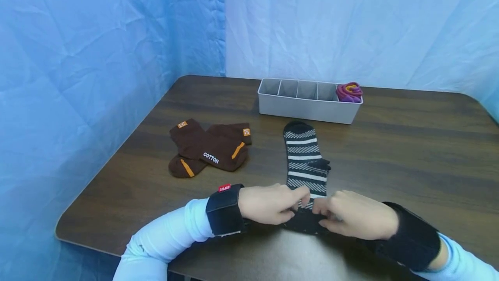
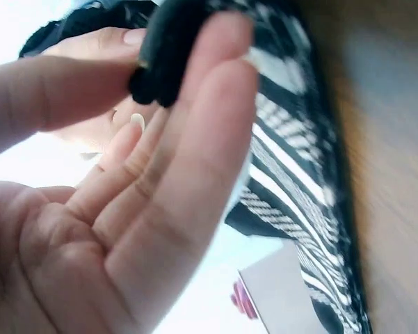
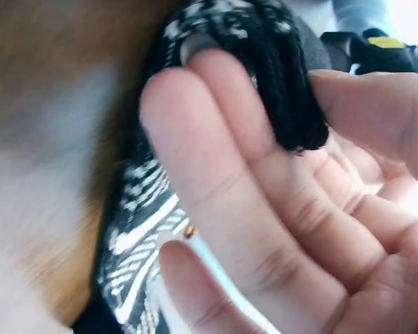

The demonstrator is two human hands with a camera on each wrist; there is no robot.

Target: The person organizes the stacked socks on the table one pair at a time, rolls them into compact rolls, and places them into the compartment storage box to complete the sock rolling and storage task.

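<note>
Right now both hands, left hand [image 1: 269, 203] & right hand [image 1: 356, 214], pinch the striped sock [image 1: 304, 159] at its near end, lower centre of frame, its long axis running up toward the tray [image 1: 308, 108].

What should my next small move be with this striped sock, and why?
Probably roll the near end forward toward the toe. Both the left hand and right hand pinch the near edge of the black striped sock, which otherwise lies flat, and one rolled pair already sits in the grey organizer.
</note>
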